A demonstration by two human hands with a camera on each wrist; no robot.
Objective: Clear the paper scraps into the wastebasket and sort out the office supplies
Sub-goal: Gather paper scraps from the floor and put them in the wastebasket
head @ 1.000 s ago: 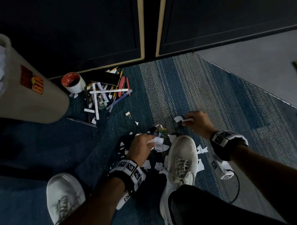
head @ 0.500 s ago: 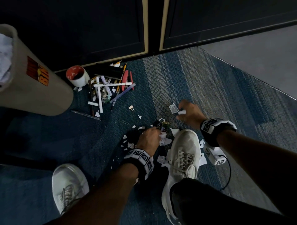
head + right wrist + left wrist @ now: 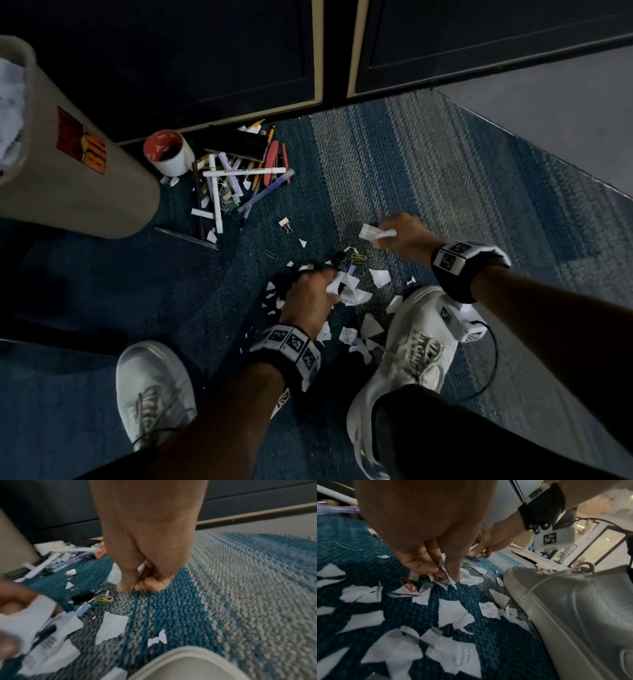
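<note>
White paper scraps [image 3: 373,325] [image 3: 453,614] litter the blue carpet between my shoes. My left hand [image 3: 313,291] [image 3: 443,569] pinches a bunch of torn scraps [image 3: 447,574] low over the carpet. My right hand [image 3: 394,236] [image 3: 144,582] is curled round a few white scraps [image 3: 371,232], just above the carpet beyond my right shoe. A beige wastebasket [image 3: 68,171] with paper inside stands at the far left. Pens, markers and clips lie in a heap [image 3: 236,178] by the cabinet. Binder clips and coloured paper clips [image 3: 352,258] [image 3: 101,601] lie between my hands.
A white cup with a red inside [image 3: 166,152] stands next to the heap. Dark cabinet doors [image 3: 205,51] close off the far side. My white shoes [image 3: 414,346] [image 3: 150,387] stand among the scraps. A loose binder clip [image 3: 285,224] and a green paper clip [image 3: 271,255] lie apart.
My right hand has lifted slightly with its scraps and come nearer. My left hand has closed on more scraps by the shoe. The view has shifted right, showing more of the wastebasket.
</note>
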